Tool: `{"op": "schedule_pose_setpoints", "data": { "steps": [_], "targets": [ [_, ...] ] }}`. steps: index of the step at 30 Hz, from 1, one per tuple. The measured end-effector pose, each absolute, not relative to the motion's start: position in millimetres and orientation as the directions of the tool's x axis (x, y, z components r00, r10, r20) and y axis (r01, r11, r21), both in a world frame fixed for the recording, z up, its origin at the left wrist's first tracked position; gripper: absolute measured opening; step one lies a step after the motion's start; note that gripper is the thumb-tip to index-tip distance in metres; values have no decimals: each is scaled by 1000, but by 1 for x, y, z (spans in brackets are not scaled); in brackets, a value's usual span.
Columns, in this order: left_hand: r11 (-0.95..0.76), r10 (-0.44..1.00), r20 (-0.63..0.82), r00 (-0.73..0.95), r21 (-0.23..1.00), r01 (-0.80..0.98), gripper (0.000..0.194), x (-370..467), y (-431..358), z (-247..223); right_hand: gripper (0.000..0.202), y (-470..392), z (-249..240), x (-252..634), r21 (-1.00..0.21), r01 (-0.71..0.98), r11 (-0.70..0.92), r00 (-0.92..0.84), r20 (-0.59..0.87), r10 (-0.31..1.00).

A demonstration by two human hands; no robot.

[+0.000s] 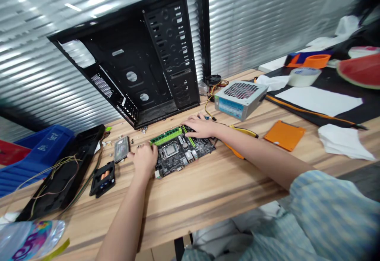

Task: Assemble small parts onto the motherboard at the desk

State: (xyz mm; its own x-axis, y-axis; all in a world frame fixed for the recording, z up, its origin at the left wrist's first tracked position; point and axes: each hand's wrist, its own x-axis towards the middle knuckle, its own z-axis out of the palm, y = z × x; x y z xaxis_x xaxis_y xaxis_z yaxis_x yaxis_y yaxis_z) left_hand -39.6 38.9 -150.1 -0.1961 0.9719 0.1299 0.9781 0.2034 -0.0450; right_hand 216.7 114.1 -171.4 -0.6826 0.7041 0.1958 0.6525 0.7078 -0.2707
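A black motherboard (pixel 175 162) lies on the wooden table before me, with a bare metal processor (pixel 170 150) in its socket. Along its far side run green memory slots, and a green memory stick (pixel 166 135) sits in one. My left hand (pixel 144 158) is closed on the board's left edge, its fingertips partly hidden. My right hand (pixel 200 128) reaches over the far right corner, fingers bent around the edge and covering part of the slots. Left of the board is a small silver drive (pixel 121 149). A black cooler-like part (pixel 102 178) rests nearer to me.
An open black computer case (pixel 133 63) stands behind the board. To the right are a grey power supply (pixel 241 99), yellow-orange handled pliers (pixel 234 150) and an orange bracket (pixel 284 135). A blue bin (pixel 38 154), black panel (pixel 62 182) and plastic bottle (pixel 32 239) occupy the left.
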Motion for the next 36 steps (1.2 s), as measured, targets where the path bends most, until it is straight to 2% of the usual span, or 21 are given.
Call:
{"op": "schedule_pose_setpoints", "data": {
  "steps": [19, 36],
  "targets": [
    [208, 971, 131, -199, -56, 977, 39, -39, 38, -149, 51, 118, -176, 216, -339, 617, 710, -678, 228, 699],
    [212, 971, 123, -203, -59, 976, 41, -40, 38, -149, 52, 116, -173, 215, -279, 641, 715, -670, 251, 699]
  ]
}}
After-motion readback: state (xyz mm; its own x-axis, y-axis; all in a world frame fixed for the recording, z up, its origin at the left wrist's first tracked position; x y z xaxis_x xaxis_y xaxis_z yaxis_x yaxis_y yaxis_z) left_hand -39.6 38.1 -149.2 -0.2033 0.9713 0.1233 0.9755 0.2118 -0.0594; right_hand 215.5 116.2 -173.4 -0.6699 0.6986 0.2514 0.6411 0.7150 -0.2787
